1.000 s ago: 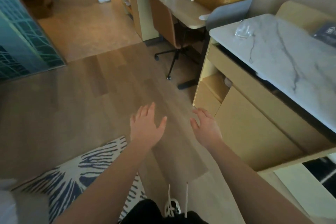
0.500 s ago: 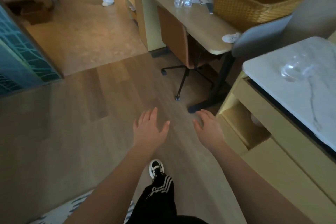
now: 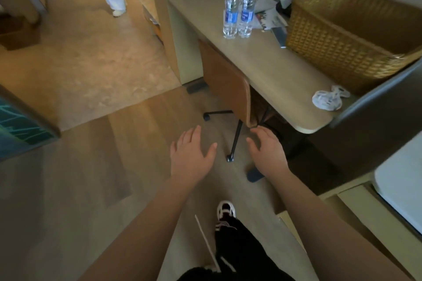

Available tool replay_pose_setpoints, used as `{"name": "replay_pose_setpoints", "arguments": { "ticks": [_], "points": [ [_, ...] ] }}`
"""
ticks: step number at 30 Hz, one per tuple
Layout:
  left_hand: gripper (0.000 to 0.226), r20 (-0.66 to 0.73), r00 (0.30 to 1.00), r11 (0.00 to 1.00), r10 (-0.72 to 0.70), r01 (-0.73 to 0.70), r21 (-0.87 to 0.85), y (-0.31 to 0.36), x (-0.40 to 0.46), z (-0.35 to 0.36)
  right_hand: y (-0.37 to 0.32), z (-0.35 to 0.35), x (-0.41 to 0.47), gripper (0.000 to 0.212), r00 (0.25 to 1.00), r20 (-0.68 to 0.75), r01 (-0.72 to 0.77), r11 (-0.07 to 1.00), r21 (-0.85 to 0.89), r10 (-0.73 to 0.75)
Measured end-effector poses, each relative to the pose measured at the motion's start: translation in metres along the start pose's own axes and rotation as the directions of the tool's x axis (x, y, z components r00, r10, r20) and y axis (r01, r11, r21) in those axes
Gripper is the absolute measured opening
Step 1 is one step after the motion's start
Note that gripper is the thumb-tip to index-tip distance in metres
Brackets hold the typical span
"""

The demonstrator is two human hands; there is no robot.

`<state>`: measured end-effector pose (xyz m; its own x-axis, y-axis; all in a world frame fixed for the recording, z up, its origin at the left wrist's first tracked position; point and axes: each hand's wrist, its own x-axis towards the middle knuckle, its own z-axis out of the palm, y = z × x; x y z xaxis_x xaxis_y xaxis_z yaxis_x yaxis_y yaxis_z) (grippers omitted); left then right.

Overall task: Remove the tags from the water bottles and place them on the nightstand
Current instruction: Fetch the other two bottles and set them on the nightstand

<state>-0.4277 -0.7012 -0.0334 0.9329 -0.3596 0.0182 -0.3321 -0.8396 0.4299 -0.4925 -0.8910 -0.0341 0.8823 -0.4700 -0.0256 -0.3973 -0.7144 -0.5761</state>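
- Ahead, two water bottles (image 3: 238,10) stood upright, touching side by side, on a wooden desk (image 3: 269,70).
- Left hand (image 3: 190,158) and right hand (image 3: 268,151) hovered over the floor, fingers relaxed, holding nothing.

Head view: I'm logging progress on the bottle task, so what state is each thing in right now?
Left water bottle: upright on the desk, capped, untouched.
Right water bottle: upright beside it, capped, untouched.
Left hand: open, holding nothing.
Right hand: open, holding nothing.
Chair: pushed under the desk.
Wicker basket: upright on the desk.
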Motion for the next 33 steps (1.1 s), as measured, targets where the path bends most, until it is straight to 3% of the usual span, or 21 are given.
{"name": "replay_pose_setpoints", "arguments": {
  "ticks": [8, 12, 16, 25, 33],
  "points": [
    [0.071, -0.019, 0.999, 0.999, 0.038, -0.038, -0.02, -0.015, 0.218, 0.021, -0.009, 0.023, 0.212, 0.042, 0.997, -0.074, 0.008, 0.997, 0.078, -0.002],
    [0.071, 0.013, 0.996, 0.996, 0.089, -0.089, -0.009, 0.002, 0.344, 0.01, -0.018, 0.015, 0.324, 0.039, 0.988, -0.138, -0.054, 0.99, 0.134, 0.073],
    [0.068, -0.054, 0.987, 0.985, 0.153, -0.157, -0.07, 0.029, 0.445, -0.008, -0.03, -0.003, 0.407, 0.036, 0.972, -0.213, -0.067, 0.987, 0.145, 0.097],
    [0.071, -0.075, 0.956, 0.883, 0.283, -0.291, -0.369, 0.068, 0.599, -0.003, -0.038, -0.028, 0.518, 0.038, 0.909, -0.352, -0.165, 0.968, 0.188, 0.223],
    [0.102, 0.028, 0.894, 0.733, 0.447, -0.348, -0.584, 0.095, 0.68, 0.009, -0.057, -0.035, 0.587, 0.051, 0.814, -0.451, -0.204, 0.907, 0.368, 0.366]
  ]
}}
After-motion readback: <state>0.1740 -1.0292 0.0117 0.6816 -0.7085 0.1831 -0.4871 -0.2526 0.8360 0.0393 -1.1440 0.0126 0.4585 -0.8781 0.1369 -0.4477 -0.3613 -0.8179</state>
